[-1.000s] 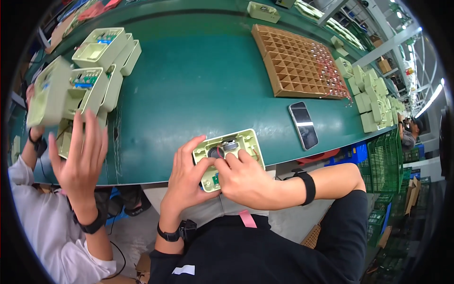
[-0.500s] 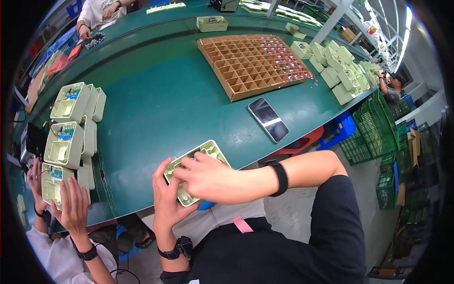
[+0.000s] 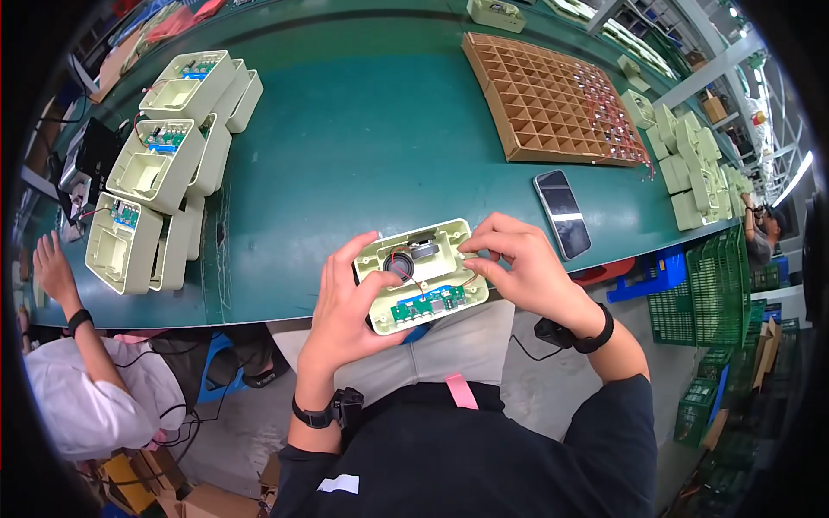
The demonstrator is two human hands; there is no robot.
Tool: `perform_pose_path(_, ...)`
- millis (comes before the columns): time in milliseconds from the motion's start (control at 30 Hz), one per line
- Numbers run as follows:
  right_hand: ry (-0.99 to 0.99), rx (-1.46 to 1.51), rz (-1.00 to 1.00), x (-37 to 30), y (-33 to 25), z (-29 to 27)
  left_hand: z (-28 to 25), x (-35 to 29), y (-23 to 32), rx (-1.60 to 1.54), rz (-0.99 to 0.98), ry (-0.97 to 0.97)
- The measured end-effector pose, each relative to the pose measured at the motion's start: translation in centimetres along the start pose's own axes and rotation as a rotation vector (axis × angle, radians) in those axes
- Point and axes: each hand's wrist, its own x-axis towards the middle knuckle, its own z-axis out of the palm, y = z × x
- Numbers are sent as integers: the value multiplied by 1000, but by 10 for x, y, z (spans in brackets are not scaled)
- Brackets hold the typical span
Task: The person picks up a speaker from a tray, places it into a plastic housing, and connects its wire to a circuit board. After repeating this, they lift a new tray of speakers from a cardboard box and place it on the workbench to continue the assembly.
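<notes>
A pale green plastic housing (image 3: 421, 233) is held tilted at the table's front edge, its open side up. Inside lie a green circuit board (image 3: 429, 304), a coiled black cable (image 3: 398, 267) and a dark metallic part (image 3: 424, 247). My left hand (image 3: 341, 302) grips the left end, with its thumb over the rim beside the coil. At the right end my right hand (image 3: 518, 263) pinches thumb and fingers together. A thin red wire (image 3: 471, 281) runs from the board to those fingertips, which hide its end.
Similar housings (image 3: 155, 177) with boards are stacked at left, beside a co-worker's hand (image 3: 53, 269). A phone (image 3: 563, 216) lies to the right. Behind it is a cardboard divider tray (image 3: 535, 95) partly filled with small red-wired parts. More housings (image 3: 691, 164) are piled at far right.
My right hand has moved from over the housing's inside to its right end, uncovering the board and coil. The housing has turned closer to level. The co-worker's hands have left the nearest stacked housing.
</notes>
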Motion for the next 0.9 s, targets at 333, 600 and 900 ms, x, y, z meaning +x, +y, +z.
perform_pose_path(333, -218, 63, -46, -8, -8, 2, 0, 0, -4, 2, 8, -2)
perform_pose_path(600, -290, -139, -215, -6, -10, 1, 0, 0, -3, 2, 13, 9)
perform_pose_path(900, -325, -463, -301, 2, -21, 11, 1, 2, -1, -36, 17, 45)
